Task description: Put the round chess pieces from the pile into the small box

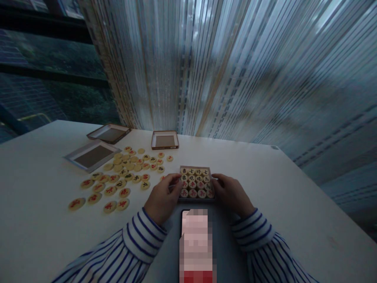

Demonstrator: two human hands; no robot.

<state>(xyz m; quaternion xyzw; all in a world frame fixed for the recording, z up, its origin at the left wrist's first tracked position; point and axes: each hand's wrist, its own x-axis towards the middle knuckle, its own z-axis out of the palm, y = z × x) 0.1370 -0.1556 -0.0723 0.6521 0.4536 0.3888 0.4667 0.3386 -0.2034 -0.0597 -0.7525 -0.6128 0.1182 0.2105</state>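
Note:
A small square box (196, 200) lies on the table in front of me, filled with neat rows of round Chinese chess pieces (192, 184). The pieces in the upper rows bear black characters, the lower ones mostly red. My left hand (163, 197) is closed at the box's left side, thumb and fingers on its edge. On the opposite edge, my right hand (235, 195) grips with bent fingers, some of them hidden under the hand. Many loose Chinese chess pieces (110, 190) are scattered to the left, some face up in red or black, others showing blank faces.
Behind the loose pieces are an open box part (79, 152) with a grey base, a brown-edged one (96, 136) and a smaller one (165, 147). A phone (196, 243) with a blurred screen lies between my forearms. A striped curtain (188, 78) hangs behind the white table (250, 165).

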